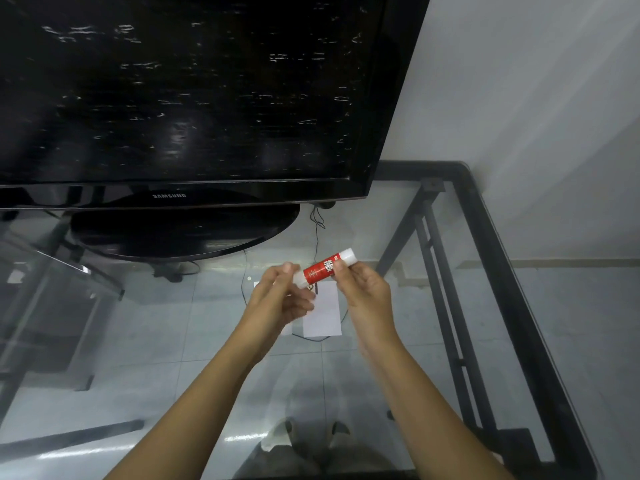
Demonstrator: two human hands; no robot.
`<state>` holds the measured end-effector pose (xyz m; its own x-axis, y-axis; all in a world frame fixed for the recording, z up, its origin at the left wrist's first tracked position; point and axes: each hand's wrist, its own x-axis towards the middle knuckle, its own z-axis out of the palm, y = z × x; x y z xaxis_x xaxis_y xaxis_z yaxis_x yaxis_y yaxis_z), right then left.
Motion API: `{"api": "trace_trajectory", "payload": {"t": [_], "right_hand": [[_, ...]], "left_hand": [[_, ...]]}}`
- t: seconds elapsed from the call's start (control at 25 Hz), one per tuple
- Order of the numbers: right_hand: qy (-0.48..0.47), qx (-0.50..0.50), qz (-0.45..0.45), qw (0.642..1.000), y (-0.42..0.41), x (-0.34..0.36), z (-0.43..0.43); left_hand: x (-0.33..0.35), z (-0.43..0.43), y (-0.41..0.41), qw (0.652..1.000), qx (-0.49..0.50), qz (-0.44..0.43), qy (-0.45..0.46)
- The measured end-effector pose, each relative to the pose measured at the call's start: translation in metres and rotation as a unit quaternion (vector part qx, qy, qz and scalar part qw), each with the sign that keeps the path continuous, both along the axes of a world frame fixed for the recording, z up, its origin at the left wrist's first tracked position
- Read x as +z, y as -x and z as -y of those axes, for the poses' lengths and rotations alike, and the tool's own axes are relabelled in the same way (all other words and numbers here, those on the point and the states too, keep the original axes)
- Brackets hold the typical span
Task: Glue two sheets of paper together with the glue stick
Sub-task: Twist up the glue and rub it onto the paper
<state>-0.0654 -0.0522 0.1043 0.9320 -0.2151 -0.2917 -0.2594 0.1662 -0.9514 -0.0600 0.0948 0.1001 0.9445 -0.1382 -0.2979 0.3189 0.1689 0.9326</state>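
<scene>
A red and white glue stick [323, 267] is held slanted above the glass table, its white cap end pointing up and right. My right hand [360, 289] grips its middle with fingers and thumb. At the lower left end of the stick, my left hand [280, 296] pinches it. Below the hands a white sheet of paper [323, 315] lies flat on the glass. A second white sheet edge [286, 330] peeks out under my left hand, mostly hidden.
A large black television [194, 98] on an oval base [180, 233] stands at the back of the glass table [398, 375]. The table's black metal frame [512, 306] runs down the right. A thin cable [316, 237] hangs behind. The floor and my feet show through the glass.
</scene>
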Motion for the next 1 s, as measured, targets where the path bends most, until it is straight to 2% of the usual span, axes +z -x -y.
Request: {"api": "trace_trajectory", "payload": {"t": [0.04,0.12,0.2,0.28,0.32,0.4,0.48,0.56,0.72,0.88,1.0], "right_hand": [[0.001,-0.001,0.0,1.0,-0.001,0.001,-0.001],[-0.001,-0.01,-0.003,1.0,-0.003,0.004,-0.001],[-0.01,-0.017,-0.008,1.0,-0.006,0.007,-0.001],[-0.006,-0.015,-0.007,1.0,-0.007,0.01,0.001],[-0.004,-0.012,-0.002,1.0,-0.007,0.011,0.002],[-0.007,-0.011,0.01,1.0,-0.007,0.012,0.003],[-0.01,-0.012,0.013,1.0,-0.006,0.012,0.004],[-0.004,-0.013,0.011,1.0,-0.004,0.011,0.004],[-0.01,-0.011,0.006,1.0,-0.003,0.01,0.003],[-0.004,0.0,0.008,1.0,-0.003,0.008,0.002],[0.0,-0.001,0.005,1.0,-0.004,0.008,0.001]], "left_hand": [[0.003,0.0,-0.002,1.0,-0.007,-0.027,0.01],[0.003,0.002,-0.001,1.0,-0.016,-0.013,0.001],[0.004,0.004,0.001,0.996,0.001,0.081,-0.048],[0.001,0.004,0.001,0.973,0.013,0.19,-0.13],[0.0,0.004,0.0,0.97,0.009,0.201,-0.134],[0.005,0.006,-0.003,0.993,-0.013,0.099,-0.054],[0.004,0.006,-0.007,1.0,-0.028,-0.001,0.011],[0.004,0.004,-0.008,0.999,-0.037,-0.003,0.007],[0.004,-0.003,-0.007,0.996,-0.051,0.058,-0.049],[0.005,0.0,-0.009,0.996,-0.072,-0.038,-0.028],[0.002,0.0,-0.009,0.999,-0.038,0.012,-0.037]]}}
